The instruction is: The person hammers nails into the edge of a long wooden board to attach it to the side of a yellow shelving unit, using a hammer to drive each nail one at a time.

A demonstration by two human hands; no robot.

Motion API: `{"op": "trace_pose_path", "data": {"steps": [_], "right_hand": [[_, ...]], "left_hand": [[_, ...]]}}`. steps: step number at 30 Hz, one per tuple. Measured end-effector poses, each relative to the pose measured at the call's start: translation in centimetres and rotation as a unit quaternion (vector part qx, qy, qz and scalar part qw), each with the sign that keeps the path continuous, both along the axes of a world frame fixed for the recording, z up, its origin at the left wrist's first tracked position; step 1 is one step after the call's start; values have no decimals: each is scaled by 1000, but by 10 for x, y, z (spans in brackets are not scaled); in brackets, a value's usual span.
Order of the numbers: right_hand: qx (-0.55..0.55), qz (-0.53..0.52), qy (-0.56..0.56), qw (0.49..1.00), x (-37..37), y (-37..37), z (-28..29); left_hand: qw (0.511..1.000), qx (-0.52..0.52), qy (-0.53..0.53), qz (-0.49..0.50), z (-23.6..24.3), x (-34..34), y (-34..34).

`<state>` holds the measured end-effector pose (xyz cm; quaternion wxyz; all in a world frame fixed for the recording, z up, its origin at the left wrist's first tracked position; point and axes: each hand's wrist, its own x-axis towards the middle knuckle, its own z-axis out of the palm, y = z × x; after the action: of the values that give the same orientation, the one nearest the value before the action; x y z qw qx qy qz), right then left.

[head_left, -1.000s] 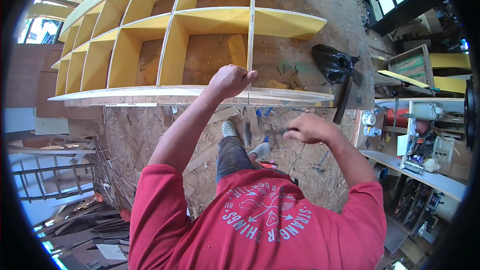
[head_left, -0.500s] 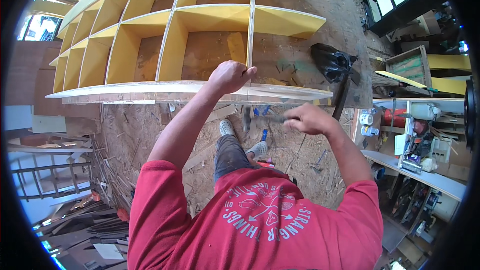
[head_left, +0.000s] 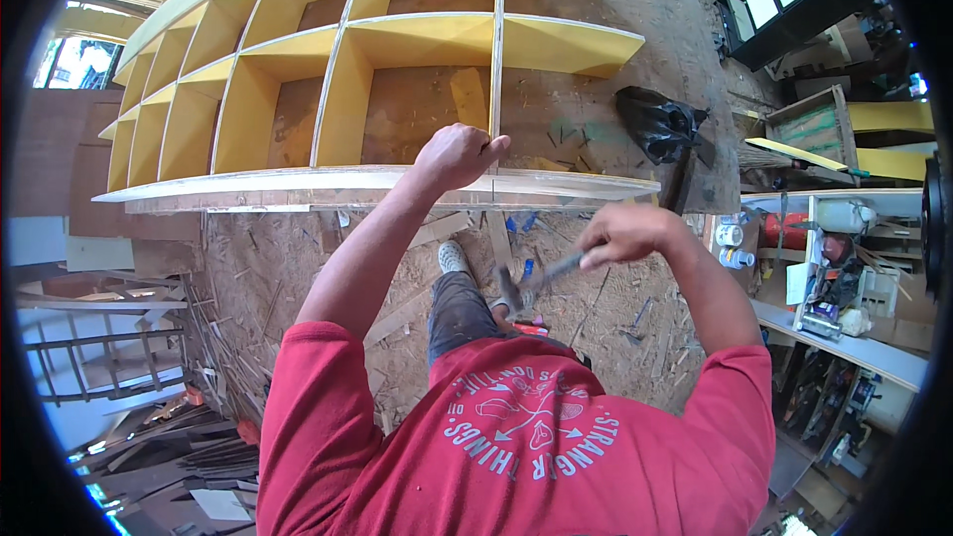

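My left hand point(head_left: 461, 153) grips the yellow wooden grid frame point(head_left: 424, 35) where its middle rib meets the near edge, fingers curled. A long pale strip point(head_left: 576, 186) runs along that near edge below the hand. My right hand point(head_left: 622, 236) is closed on the handle of a hammer point(head_left: 510, 286), which is held out over the floor just short of the frame, its head down and to the left. A crumpled black plastic bag point(head_left: 661, 127) lies on the worktable point(head_left: 679, 60) right of the grid, with small loose pieces in the compartments nearby.
Wood scraps and shavings litter the floor point(head_left: 278, 288) around my feet. A cluttered shelf unit point(head_left: 834, 337) with bottles and tools stands to the right, yellow boards point(head_left: 884, 115) above it. Dark stacked boards point(head_left: 208, 452) and a metal rack point(head_left: 109, 347) are at the left.
My right hand has risen a little and tilted, and the hammer head has swung slightly right and downward. My left hand stays on the frame with only slight movement.
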<state>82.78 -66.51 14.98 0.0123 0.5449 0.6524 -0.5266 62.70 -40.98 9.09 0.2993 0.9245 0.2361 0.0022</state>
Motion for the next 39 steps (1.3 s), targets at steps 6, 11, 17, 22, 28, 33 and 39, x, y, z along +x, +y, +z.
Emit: {"op": "trace_pose_path", "data": {"steps": [6, 11, 17, 22, 28, 33, 39], "right_hand": [[40, -27, 0, 999, -2, 7, -11], [159, -125, -44, 978, 11, 2, -33], [-26, 13, -1, 1000, -1, 13, 2], [46, -50, 0, 998, 5, 5, -19], [135, -115, -34, 984, -1, 2, -25], [-15, -1, 16, 1000, -8, 7, -2], [-37, 23, 58, 997, -10, 8, -4]], "left_hand": [[1000, 3, 0, -1, -3, -1, 1], [1000, -2, 1, 2, 1, 1, 0], [1000, 7, -1, 5, -6, -3, 3], [1000, 8, -12, -2, -5, 2, 3], [1000, 8, -19, 1, -1, 3, 2], [1000, 15, -3, -6, -5, -1, 3], [1000, 8, -4, -14, -2, 2, 4]]}}
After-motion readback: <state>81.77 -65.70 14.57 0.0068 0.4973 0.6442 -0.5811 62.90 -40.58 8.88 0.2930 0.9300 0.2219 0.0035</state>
